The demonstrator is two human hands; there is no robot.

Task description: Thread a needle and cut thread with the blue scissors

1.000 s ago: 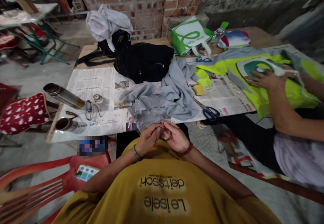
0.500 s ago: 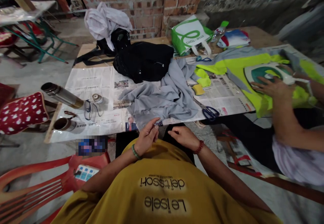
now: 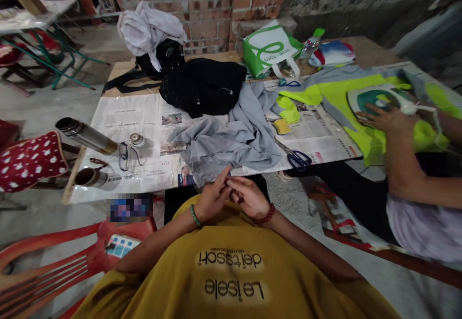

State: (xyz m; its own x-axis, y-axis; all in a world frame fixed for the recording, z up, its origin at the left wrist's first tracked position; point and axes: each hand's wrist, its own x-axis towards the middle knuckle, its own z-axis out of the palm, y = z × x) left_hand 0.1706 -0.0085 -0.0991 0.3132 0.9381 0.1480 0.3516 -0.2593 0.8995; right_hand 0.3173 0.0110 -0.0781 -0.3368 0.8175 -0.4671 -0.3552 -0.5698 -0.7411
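My left hand (image 3: 213,196), with a green bead bracelet at the wrist, is held over my lap at the table's front edge, its fingers pinched. My right hand (image 3: 250,197), with a red bracelet, meets it, thumb and fingertips pressed together. Whatever lies between the fingertips is too small to make out. Just beyond my hands a crumpled grey cloth (image 3: 231,141) lies on the newspaper-covered table (image 3: 122,109). Blue-handled scissors (image 3: 298,159) rest to its right, close to a yellow sponge-like piece (image 3: 281,126).
At the right, a co-worker's hand (image 3: 391,119) presses an iron (image 3: 375,98) on a yellow-and-grey garment (image 3: 339,95). A black bag (image 3: 205,85) and a green-white bag (image 3: 269,49) stand behind. Left are a thermos (image 3: 86,135), mug (image 3: 90,175), glasses (image 3: 129,156) and red chair (image 3: 90,247).
My right hand has moved left and now meets my left hand at the fingertips. The co-worker's hand stays on the iron. The view has shifted slightly.
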